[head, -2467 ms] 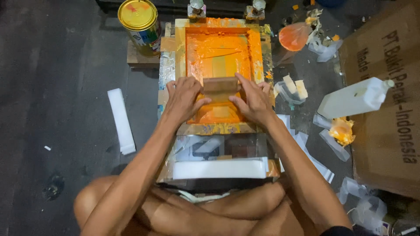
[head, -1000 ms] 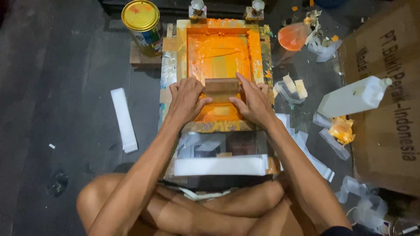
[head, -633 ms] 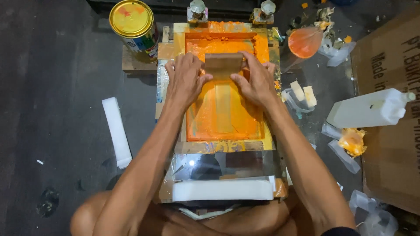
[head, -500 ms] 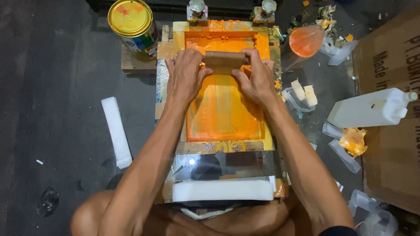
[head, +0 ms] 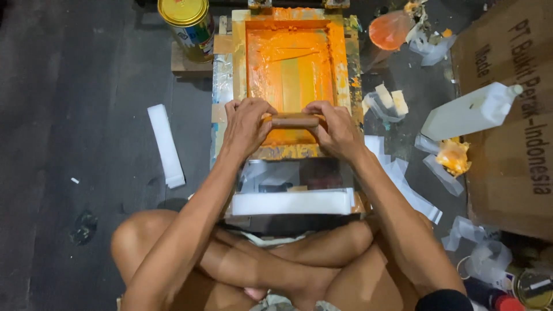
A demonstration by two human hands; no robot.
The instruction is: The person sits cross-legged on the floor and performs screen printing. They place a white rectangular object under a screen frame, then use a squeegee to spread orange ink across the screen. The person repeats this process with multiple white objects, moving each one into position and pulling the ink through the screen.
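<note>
Both hands, left hand (head: 246, 128) and right hand (head: 337, 129), clamp the wooden squeegee (head: 294, 120) at the near end of the orange-inked screen frame (head: 291, 69); uneven pressure could smear ink; wet fingers might slip.

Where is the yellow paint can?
In the head view, the paint can stands at the top left, on a wooden block just left of the orange screen frame, beyond the left hand.

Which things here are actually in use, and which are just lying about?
In use: left hand, right hand, wooden squeegee, orange-inked screen frame.
Lying about: paint tin, white plastic bottle, cardboard box, white strip.
</note>
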